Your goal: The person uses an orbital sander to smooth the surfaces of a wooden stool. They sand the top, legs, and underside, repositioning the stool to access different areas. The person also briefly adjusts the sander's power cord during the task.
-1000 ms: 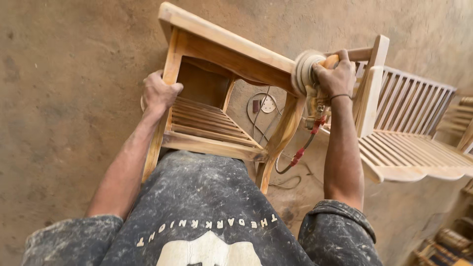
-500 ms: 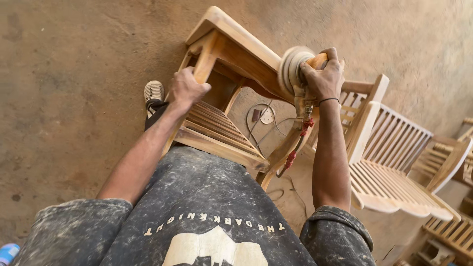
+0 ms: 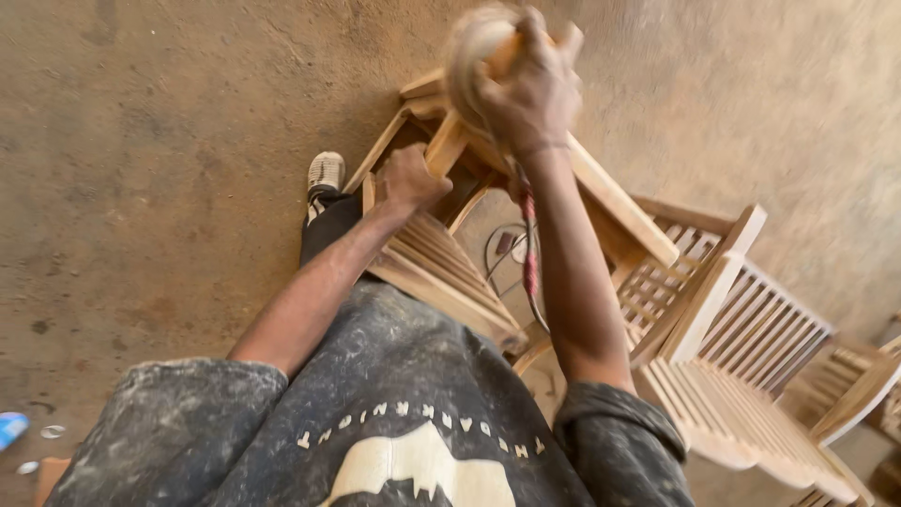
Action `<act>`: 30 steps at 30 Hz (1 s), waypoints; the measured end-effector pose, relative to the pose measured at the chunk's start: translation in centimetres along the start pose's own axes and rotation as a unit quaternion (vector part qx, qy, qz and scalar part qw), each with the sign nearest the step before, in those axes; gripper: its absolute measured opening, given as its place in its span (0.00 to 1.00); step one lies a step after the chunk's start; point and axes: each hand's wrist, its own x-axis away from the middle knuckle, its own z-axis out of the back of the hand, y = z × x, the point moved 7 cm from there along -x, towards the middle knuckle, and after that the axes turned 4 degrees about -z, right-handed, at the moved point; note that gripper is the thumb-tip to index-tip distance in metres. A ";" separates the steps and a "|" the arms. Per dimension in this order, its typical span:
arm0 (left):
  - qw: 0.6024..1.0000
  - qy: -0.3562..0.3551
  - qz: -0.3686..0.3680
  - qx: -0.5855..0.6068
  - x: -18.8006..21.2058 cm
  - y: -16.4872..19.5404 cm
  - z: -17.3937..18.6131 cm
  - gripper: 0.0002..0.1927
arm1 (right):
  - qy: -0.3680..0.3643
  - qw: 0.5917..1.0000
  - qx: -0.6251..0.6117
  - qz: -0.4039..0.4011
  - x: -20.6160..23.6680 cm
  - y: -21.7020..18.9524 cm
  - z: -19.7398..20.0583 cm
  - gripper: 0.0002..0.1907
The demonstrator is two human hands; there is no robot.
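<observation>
A bare wooden chair frame with a slatted seat stands tipped in front of me. My left hand grips one of its upright legs near the seat. My right hand holds a power sander with a round cream pad, blurred by motion, at the top end of the chair frame. The tool's cord with a red section hangs down along my right forearm.
A second slatted wooden chair lies to the right, touching the first. More wooden furniture shows at the right edge. My shoe rests on the dusty concrete floor. A small blue object lies at the far left.
My view has swung right and down. My right hand with the sander has risen toward the top of the picture. My left hand has kept its hold on the chair leg.
</observation>
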 end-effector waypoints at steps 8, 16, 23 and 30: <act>0.999 -0.016 -0.004 0.033 1.0 -1.8 -0.8 0.21 | 0.001 0.991 0.037 -0.131 5.5 13.4 0.4 0.29; 0.996 0.034 -0.075 -0.020 0.9 -2.6 -0.7 0.16 | 0.068 0.931 0.000 -0.360 21.0 38.7 8.6 0.26; 0.990 0.069 -0.120 -0.017 1.0 -1.9 -0.3 0.15 | 0.033 0.932 -0.033 -0.361 17.1 38.1 6.0 0.25; 0.999 0.026 -0.041 -0.002 0.9 -1.5 -0.8 0.20 | -0.004 0.968 -0.012 -0.249 8.0 25.1 5.1 0.26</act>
